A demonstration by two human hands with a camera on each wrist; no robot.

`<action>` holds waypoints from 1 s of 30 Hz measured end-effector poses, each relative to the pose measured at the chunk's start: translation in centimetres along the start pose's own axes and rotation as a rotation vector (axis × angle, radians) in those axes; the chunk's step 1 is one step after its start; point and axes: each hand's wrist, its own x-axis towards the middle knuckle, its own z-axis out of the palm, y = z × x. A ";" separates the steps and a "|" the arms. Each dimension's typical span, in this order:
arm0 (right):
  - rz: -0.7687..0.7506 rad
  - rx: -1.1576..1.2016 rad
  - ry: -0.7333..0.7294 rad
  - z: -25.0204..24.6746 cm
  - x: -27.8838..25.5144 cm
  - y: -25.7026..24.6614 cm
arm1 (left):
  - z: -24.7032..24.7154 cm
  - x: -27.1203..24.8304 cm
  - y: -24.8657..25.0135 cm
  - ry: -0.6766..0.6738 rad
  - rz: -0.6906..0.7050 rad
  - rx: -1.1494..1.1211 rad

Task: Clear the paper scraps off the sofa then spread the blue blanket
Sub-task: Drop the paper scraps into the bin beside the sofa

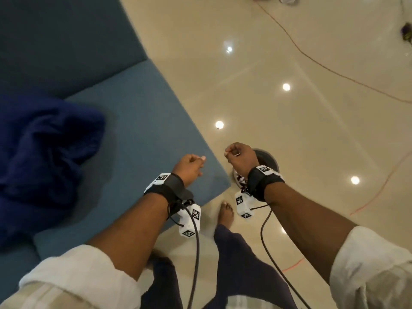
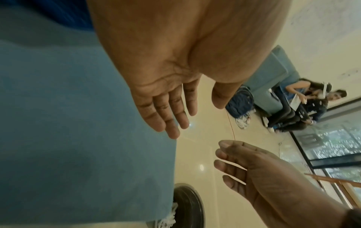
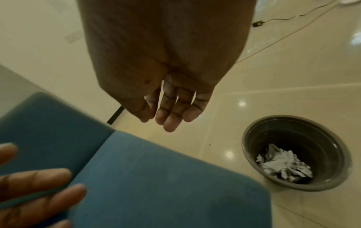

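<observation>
The dark blue blanket (image 1: 44,152) lies crumpled on the left of the teal sofa seat (image 1: 138,121); I see no paper on the visible seat. My left hand (image 1: 196,161) hovers over the seat's front corner, fingers relaxed and holding nothing (image 2: 175,117). My right hand (image 1: 231,152) hangs over the floor just past that corner, above a grey bin (image 1: 269,157), and is likewise relaxed and empty (image 3: 170,117). In the right wrist view the bin (image 3: 293,121) holds crumpled white paper scraps (image 3: 283,165). My right forearm hides much of the bin in the head view.
The floor is glossy beige tile with an orange cable (image 1: 312,61) running across it. My bare foot (image 1: 226,214) stands beside the sofa corner. Far off, two people sit on another sofa (image 2: 304,104) with a backpack (image 2: 240,103) beside a glass door.
</observation>
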 end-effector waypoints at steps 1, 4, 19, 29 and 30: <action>-0.041 -0.024 -0.020 1.3 -1.2 -2.7 | -2.8 -2.0 -0.4 0.034 0.007 -0.022; -0.146 -0.110 -0.047 5.2 -4.6 -8.9 | -10.0 -6.7 -2.1 0.121 0.024 -0.090; -0.409 -0.138 -0.443 35.8 -17.3 -27.0 | -38.2 -20.1 -20.9 0.483 -0.065 -0.330; -0.442 -0.417 -0.572 46.5 -12.8 -33.1 | -44.2 -18.3 -25.7 0.616 -0.191 -0.458; -0.415 -0.460 -0.574 47.1 -12.2 -33.5 | -44.4 -18.1 -26.0 0.625 -0.213 -0.465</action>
